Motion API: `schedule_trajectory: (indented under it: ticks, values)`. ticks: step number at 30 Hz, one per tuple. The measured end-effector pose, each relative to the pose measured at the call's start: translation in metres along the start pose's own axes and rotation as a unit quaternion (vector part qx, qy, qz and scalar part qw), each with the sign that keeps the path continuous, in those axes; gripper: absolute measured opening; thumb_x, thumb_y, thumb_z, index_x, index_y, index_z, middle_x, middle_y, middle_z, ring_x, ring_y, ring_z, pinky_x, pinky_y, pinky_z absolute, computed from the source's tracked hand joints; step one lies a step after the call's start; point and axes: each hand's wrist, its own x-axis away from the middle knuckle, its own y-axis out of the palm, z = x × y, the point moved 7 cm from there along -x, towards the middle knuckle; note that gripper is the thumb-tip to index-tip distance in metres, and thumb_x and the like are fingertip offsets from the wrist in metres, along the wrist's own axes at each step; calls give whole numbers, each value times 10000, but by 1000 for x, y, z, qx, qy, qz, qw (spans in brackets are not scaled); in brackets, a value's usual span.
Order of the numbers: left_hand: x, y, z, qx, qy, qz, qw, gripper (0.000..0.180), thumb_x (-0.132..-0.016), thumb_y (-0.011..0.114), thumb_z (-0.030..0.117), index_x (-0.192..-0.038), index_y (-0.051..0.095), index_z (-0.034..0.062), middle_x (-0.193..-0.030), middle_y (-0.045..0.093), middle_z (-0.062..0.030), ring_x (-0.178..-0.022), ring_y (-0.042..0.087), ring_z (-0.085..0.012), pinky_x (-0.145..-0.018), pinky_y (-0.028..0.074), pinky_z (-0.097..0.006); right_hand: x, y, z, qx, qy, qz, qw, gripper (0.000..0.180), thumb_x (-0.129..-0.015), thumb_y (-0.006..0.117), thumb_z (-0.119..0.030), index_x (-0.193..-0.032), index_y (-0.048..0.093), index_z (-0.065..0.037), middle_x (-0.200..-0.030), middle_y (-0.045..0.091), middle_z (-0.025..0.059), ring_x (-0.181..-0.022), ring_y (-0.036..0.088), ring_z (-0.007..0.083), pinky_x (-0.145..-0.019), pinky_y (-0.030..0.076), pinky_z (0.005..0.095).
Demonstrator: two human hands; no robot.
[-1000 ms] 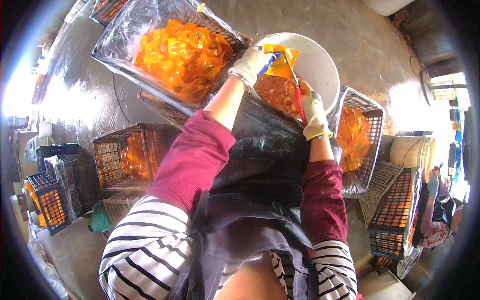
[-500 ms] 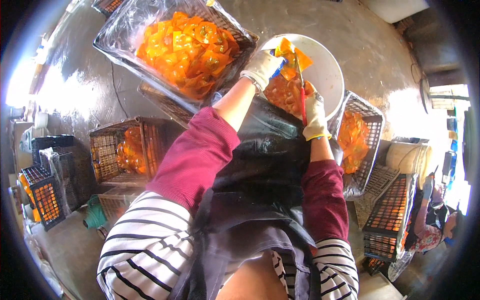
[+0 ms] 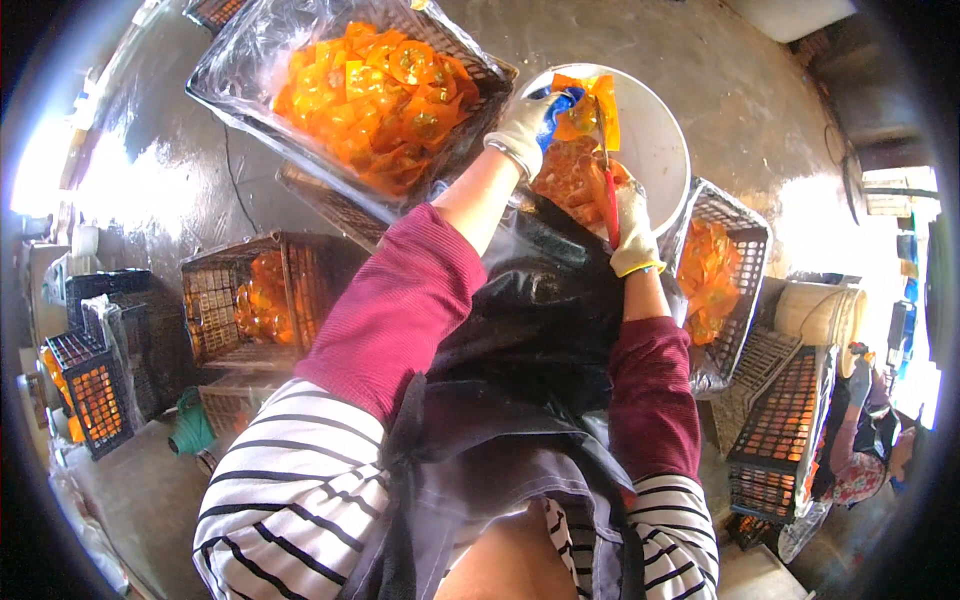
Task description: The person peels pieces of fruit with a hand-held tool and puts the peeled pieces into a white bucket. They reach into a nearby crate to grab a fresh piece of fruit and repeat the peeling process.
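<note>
Left hand in blue-tipped white glove [image 3: 532, 125] had nudged farther off, pinching translucent orange film piece [image 3: 582, 122]; piece swung squarer, held above round white plastic bucket [image 3: 655, 145]. Right hand in yellow-cuffed white glove [image 3: 632, 228] gripped red-handled scissors [image 3: 612, 207], blades meeting film: piece within blades' reach, cut or not, couldn't tell. Left: film-lined black plastic crate [image 3: 455, 45], orange heap [image 3: 375, 105]. Right: dark mesh crate [image 3: 752, 250], more orange pieces [image 3: 708, 280]. Shiny black apron [image 3: 545, 300] screened bucket's near side.
</note>
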Motion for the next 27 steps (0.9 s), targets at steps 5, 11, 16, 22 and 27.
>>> schedule_trajectory:
  ticks: [5,11,16,22,27]
  values:
    - [15,36,-26,113,-140,-13,984,354,-868,668,229,-1164,573,59,-1036,627,-82,-877,632,-188,-758,551,-266,7,2,-3,-52,47,-32,997,276,-897,639,-195,-1114,596,-30,-829,656,88,-557,619,162,-457,472,272]
    - [-3,29,-26,-263,-16,68,962,244,-905,612,166,-1101,641,22,-935,661,-47,-814,633,-123,-654,508,-228,-7,-28,21,40,76,11,996,305,-889,650,-258,-1093,609,-35,-782,659,87,-558,617,153,-461,468,266]
    - [-16,13,-33,-299,5,79,951,393,-856,667,254,-1170,602,28,-1099,656,-160,-1018,621,-283,-894,477,-335,-1,-31,-19,357,-99,143,918,269,-909,585,-256,-1113,632,-88,-791,679,103,-655,646,160,-545,479,309]
    - [-12,-18,28,-307,87,31,947,381,-806,707,349,-1040,657,53,-1009,683,-114,-902,643,-247,-818,489,-333,-13,-78,1,-242,-112,211,940,346,-924,505,-285,-1156,584,-42,-946,674,109,-745,632,198,-577,486,275]
    - [32,-125,92,-243,73,252,934,322,-818,708,342,-990,594,95,-780,635,-45,-631,579,-137,-577,481,-291,15,-109,-28,-379,-195,101,899,674,-854,522,-593,-1227,523,-32,-1228,550,156,-1032,559,288,-831,469,458]
